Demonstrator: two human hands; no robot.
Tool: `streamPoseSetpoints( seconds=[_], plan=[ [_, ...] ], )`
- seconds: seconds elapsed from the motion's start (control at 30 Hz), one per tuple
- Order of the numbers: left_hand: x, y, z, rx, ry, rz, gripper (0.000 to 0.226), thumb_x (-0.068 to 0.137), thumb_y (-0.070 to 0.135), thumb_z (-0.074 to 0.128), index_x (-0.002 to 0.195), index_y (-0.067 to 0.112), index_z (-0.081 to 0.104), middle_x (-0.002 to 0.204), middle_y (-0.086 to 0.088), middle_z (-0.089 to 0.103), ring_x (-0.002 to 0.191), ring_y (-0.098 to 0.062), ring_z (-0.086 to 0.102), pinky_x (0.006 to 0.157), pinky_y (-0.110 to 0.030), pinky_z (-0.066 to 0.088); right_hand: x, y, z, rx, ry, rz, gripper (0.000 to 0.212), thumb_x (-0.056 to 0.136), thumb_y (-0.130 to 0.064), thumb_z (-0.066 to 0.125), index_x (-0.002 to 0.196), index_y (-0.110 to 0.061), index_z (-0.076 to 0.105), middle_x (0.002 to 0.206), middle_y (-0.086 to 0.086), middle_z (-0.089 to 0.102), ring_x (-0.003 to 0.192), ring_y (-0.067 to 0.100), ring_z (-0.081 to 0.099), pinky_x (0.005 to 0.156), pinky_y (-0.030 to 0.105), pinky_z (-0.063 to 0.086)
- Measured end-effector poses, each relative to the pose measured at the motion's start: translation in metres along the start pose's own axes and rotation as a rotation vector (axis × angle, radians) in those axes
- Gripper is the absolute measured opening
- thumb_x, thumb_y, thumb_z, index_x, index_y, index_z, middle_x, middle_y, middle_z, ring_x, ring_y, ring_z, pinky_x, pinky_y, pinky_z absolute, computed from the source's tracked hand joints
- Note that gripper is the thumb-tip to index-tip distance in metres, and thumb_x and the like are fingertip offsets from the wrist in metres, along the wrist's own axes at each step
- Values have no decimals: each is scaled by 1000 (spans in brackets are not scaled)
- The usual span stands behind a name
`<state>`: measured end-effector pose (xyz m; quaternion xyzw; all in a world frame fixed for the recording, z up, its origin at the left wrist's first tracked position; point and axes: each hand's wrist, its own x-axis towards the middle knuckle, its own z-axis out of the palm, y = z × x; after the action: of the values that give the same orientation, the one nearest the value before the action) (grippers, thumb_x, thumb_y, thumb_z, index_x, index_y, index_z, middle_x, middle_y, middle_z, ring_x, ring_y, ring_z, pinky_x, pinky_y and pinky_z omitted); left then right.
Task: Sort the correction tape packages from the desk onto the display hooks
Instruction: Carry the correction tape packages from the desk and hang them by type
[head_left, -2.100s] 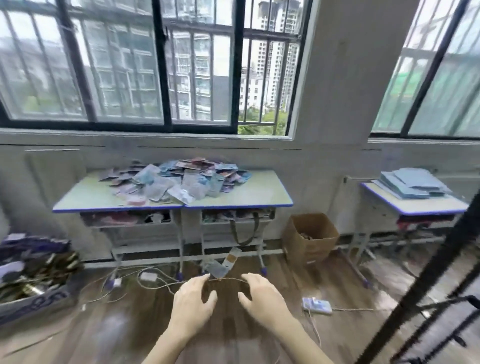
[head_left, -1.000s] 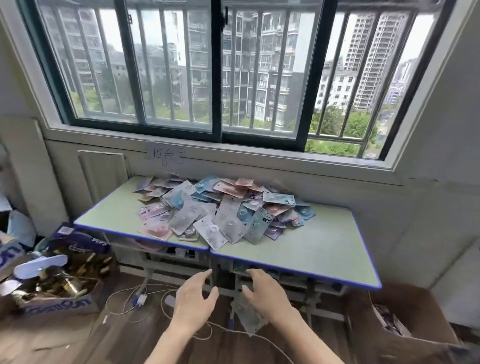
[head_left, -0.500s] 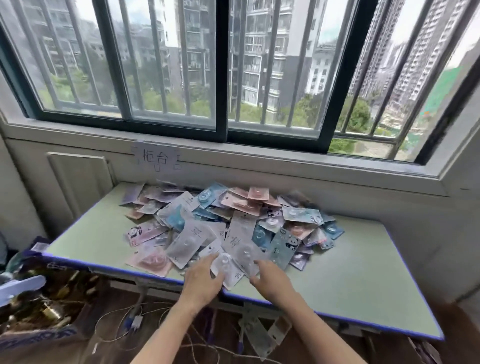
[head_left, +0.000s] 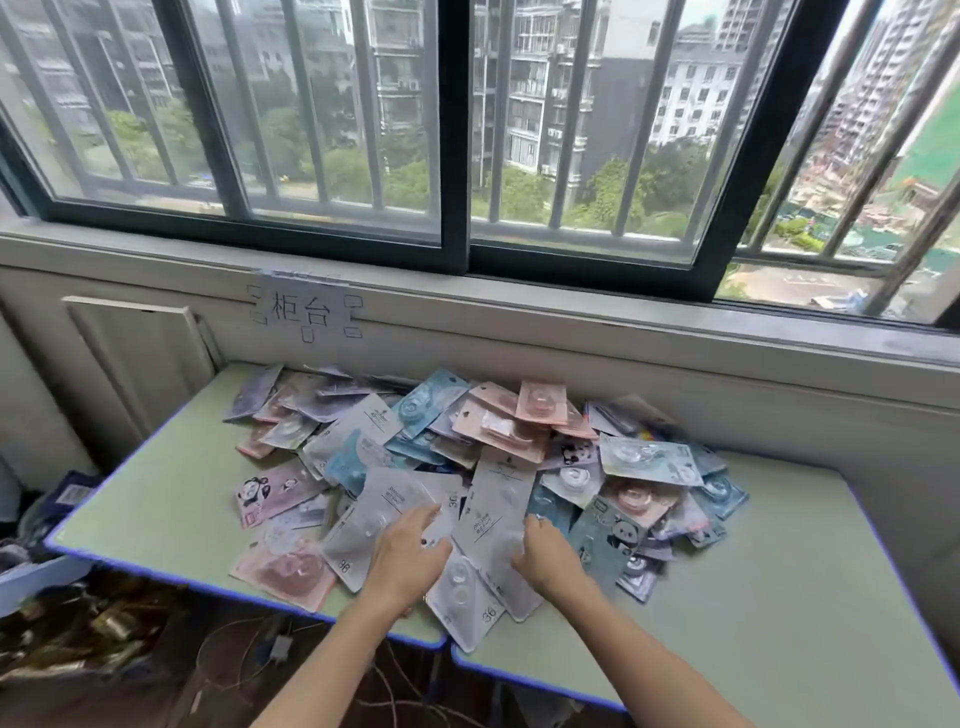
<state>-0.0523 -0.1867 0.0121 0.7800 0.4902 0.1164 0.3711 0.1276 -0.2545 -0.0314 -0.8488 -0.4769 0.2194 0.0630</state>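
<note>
Moved: both hands now deeper into the pile of correction tape packages (head_left: 467, 483) (lower centre).
Left hand (head_left: 410, 561): fingers spread flat on grey packages (head_left: 374, 525).
Right hand (head_left: 540, 556): fingers curled at a grey package's (head_left: 493, 514) edge; grip unclear.
Tip: gather matching greys first.

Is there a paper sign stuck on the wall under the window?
Yes, a white paper sign with black characters is taped to the wall just below the window sill, behind the pile of packages on the desk.

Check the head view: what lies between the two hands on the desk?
In the head view, grey-white correction tape packages lie overlapped between the left hand and right hand, with both hands resting on that pile; no bare desk shows there.
</note>
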Motion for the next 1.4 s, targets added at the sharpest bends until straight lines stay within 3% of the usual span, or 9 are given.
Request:
streamPoseSetpoints(
  seconds=[0.37,0.47,0.6,0.73,0.87,0.97,1.07,1.23,1.4],
  plan=[
    [74,17,8,49,-21,-21,50,97,25,54,145,22,42,149,0,44,138,-19,38,112,-32,26,61,15,9,-25,-121,-23,52,82,-25,70,123,-6,45,127,15,47,117,31,44,96,35,40],
    [87,20,7,11,-37,-12,50,96,25,55,144,21,43,149,0,45,137,-20,40,113,-34,30,65,19,-8,121,-137,-8,39,79,-24,72,107,-12,46,116,10,49,103,27,52,85,33,44],
    [107,24,0,-60,-41,11,47,97,31,54,142,23,45,147,2,46,136,-18,41,110,-33,32,71,22,-60,415,-43,-67,32,78,-23,76,85,-26,45,91,-13,54,77,3,53,59,8,40],
    [129,37,-7,-249,-84,31,41,100,42,48,136,24,53,140,4,55,126,-14,49,106,-32,38,84,11,-111,924,51,-56,28,79,-18,78,102,-15,62,104,5,71,87,15,68,73,29,56],
    [145,56,-18,-490,-207,104,53,90,66,42,123,30,60,122,11,64,113,-6,59,95,-28,46,98,-15,-133,1076,103,-59,25,84,-19,73,107,-12,66,103,9,72,89,21,69,80,42,57],
    [154,64,-25,-655,-202,142,30,92,37,63,119,25,59,116,9,68,103,1,65,81,-13,49,112,-33,-130,1092,76,-64,16,89,-25,67,100,-14,68,96,6,72,84,22,67,70,37,55],
    [164,57,-33,-749,-123,85,30,85,13,73,113,15,63,107,-5,74,90,-10,72,73,-21,57,133,-40,-125,1064,79,16,49,92,-49,55,105,-2,66,99,17,71,87,24,66,75,41,54],
    [172,37,-49,-776,-66,23,30,83,2,73,111,8,62,99,-5,73,73,-5,72,58,-17,54,175,-14,-133,562,388,243,50,94,-43,55,124,-3,56,125,17,59,118,31,53,99,38,41],
    [181,11,-56,-748,-54,-14,35,84,9,74,116,10,61,108,-7,73,92,-18,71,65,-23,57,195,6,-114,299,345,440,67,91,-49,57,129,3,42,135,25,47,128,39,41,103,40,33]
  ],
)
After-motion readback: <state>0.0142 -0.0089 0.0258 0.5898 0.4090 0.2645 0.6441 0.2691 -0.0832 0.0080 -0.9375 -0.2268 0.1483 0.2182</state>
